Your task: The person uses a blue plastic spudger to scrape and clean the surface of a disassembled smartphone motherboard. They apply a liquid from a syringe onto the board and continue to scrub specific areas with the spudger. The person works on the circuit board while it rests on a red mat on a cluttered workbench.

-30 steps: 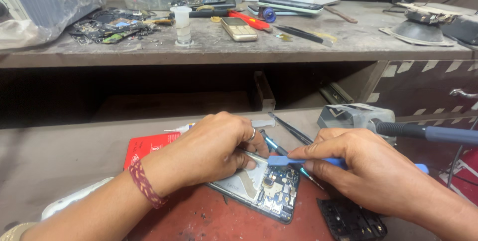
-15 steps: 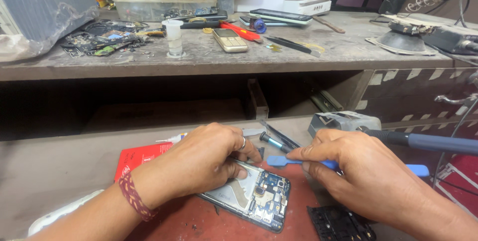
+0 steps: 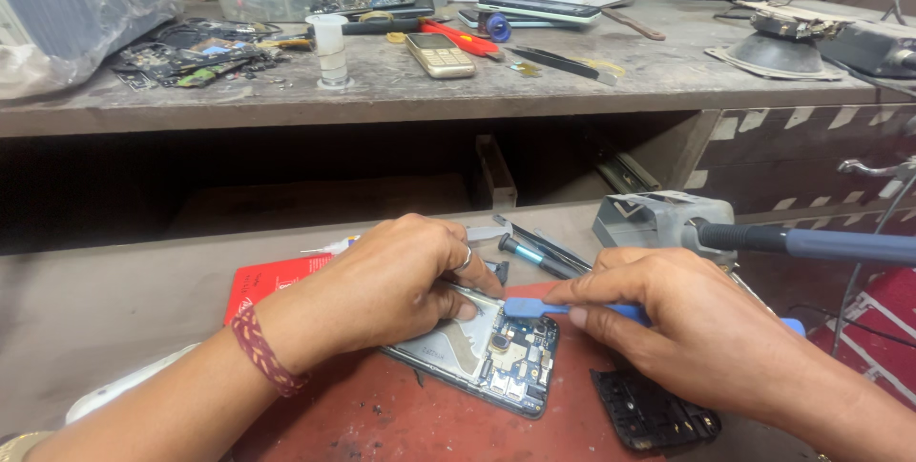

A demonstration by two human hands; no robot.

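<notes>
A grey surface (image 3: 114,300) carried a red mat (image 3: 382,424) in the foreground, with a cluttered shelf (image 3: 572,80) behind. On the mat lay an opened phone (image 3: 496,357), its circuit board exposed. The left hand (image 3: 382,290) pressed down on the phone, fingers curled over its upper edge. The right hand (image 3: 687,328) pinched a blue pry tool (image 3: 544,307), its tip resting at the phone's top edge. A black cover (image 3: 654,414) lay just right of the phone.
</notes>
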